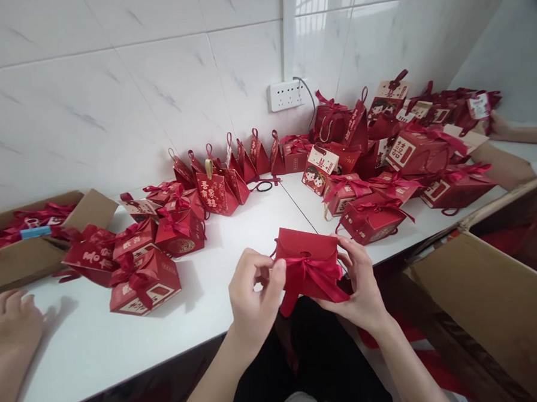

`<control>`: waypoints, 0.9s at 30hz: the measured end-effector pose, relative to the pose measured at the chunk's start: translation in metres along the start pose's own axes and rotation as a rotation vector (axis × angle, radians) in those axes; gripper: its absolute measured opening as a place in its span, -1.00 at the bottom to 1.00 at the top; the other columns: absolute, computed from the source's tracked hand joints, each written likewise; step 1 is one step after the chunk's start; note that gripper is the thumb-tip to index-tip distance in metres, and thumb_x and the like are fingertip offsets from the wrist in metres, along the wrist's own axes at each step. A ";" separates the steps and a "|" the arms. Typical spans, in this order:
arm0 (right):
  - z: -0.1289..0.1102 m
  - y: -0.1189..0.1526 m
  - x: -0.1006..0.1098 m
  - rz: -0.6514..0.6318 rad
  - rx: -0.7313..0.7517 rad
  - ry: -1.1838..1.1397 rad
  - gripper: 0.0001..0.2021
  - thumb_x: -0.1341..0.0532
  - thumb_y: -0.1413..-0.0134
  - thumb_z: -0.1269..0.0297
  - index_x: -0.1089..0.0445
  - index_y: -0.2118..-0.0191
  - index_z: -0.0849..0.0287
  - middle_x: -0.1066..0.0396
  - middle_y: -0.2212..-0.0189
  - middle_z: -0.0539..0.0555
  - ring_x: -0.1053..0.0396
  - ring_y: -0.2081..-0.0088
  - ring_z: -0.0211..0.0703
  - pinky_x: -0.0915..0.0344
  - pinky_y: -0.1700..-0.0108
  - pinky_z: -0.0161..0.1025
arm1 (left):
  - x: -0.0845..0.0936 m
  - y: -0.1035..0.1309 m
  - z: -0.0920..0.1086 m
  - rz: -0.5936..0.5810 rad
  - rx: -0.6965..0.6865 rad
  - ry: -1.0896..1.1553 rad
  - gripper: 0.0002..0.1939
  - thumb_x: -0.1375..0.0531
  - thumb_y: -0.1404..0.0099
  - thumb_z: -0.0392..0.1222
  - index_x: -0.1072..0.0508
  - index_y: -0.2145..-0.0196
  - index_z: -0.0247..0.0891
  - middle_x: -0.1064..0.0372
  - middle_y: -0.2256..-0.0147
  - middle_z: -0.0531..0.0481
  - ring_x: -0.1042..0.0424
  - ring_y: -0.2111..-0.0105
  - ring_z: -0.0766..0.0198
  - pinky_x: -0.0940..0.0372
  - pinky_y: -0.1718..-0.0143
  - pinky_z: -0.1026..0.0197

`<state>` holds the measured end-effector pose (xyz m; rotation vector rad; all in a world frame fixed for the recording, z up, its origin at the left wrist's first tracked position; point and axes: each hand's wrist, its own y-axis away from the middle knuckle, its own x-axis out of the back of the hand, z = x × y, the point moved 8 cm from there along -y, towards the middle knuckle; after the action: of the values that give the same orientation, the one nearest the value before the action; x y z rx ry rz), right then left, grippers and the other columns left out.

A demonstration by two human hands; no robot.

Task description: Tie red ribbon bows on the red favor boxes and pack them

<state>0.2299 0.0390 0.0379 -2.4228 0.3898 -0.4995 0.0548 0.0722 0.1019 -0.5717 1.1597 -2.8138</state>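
Lower centre: left hand (pixel 254 292) pinching left edge of red gift box (pixel 309 241); right hand (pixel 360 283) clasping its right side; ribbon bow (pixel 306 271) on front.

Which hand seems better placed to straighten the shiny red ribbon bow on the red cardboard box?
Probably the left hand: its thumb is beside the bow, while the right hand supports the box.

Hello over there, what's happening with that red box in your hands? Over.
Right fingers gripping red box at its right side. Left fingers at its left edge. Ribbon bow on front. Other boxes beyond, apparently not in the way.
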 end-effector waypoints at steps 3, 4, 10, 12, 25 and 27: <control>0.000 -0.002 0.006 0.012 0.000 0.010 -0.13 -0.38 0.19 0.34 0.06 -0.24 -0.02 -0.03 -0.13 0.19 -0.12 -0.15 0.09 -0.30 -0.05 0.03 | -0.010 -0.002 -0.024 -0.064 0.261 0.049 -0.77 -0.11 -0.27 -0.25 -0.18 0.53 -0.23 -0.01 0.61 0.18 -0.03 0.65 0.47 -0.02 0.65 0.40; 0.001 -0.003 0.008 0.015 -0.001 0.012 -0.13 -0.38 0.19 0.33 0.07 -0.24 -0.02 -0.02 -0.13 0.19 -0.12 -0.15 0.08 -0.29 -0.06 0.02 | -0.015 -0.002 -0.030 -0.096 0.320 0.055 -0.76 -0.11 -0.27 -0.22 -0.18 0.54 -0.23 0.01 0.63 0.19 -0.02 0.65 0.46 -0.01 0.65 0.39; 0.009 0.001 0.037 0.031 -0.055 0.063 -0.13 -0.38 0.20 0.34 0.07 -0.23 0.00 -0.01 -0.11 0.18 -0.10 -0.15 0.06 -0.26 -0.09 0.01 | -0.040 -0.006 -0.058 -0.155 0.552 0.119 -0.71 -0.09 -0.23 -0.09 -0.11 0.56 -0.21 0.01 0.66 0.20 -0.02 0.68 0.45 0.01 0.66 0.36; 0.013 0.008 0.056 0.046 -0.116 0.101 -0.12 -0.37 0.21 0.34 0.09 -0.23 0.03 0.01 -0.11 0.19 -0.13 -0.13 0.07 -0.26 -0.09 0.01 | -0.054 -0.011 -0.059 -0.185 0.550 0.110 -0.70 -0.09 -0.22 -0.07 -0.10 0.57 -0.20 0.02 0.67 0.21 0.00 0.69 0.44 0.01 0.67 0.36; -0.052 0.090 0.283 0.232 -0.345 0.708 -0.02 -0.30 0.29 0.22 0.14 -0.32 0.07 -0.02 -0.22 0.21 -0.06 -0.19 0.35 -0.21 -0.10 0.14 | -0.284 0.023 0.087 -0.757 -0.519 0.128 -0.62 -0.08 -0.24 -0.24 -0.27 -0.02 -0.29 -0.30 -0.01 -0.22 -0.24 -0.08 0.04 -0.21 -0.03 -0.02; -0.059 0.098 0.336 0.417 -0.402 0.815 -0.11 -0.31 0.22 0.21 0.05 -0.29 0.04 -0.09 -0.15 0.22 -0.18 -0.12 0.23 -0.25 -0.07 0.01 | -0.312 0.044 0.108 -0.807 -0.649 0.095 -0.50 -0.12 -0.24 -0.22 -0.17 -0.13 -0.25 -0.18 -0.14 -0.23 -0.07 -0.20 -0.03 -0.05 -0.12 -0.14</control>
<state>0.4862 -0.1974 0.1054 -2.2856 1.4146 -1.2994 0.3787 0.0243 0.0430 -1.1760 2.3318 -2.9977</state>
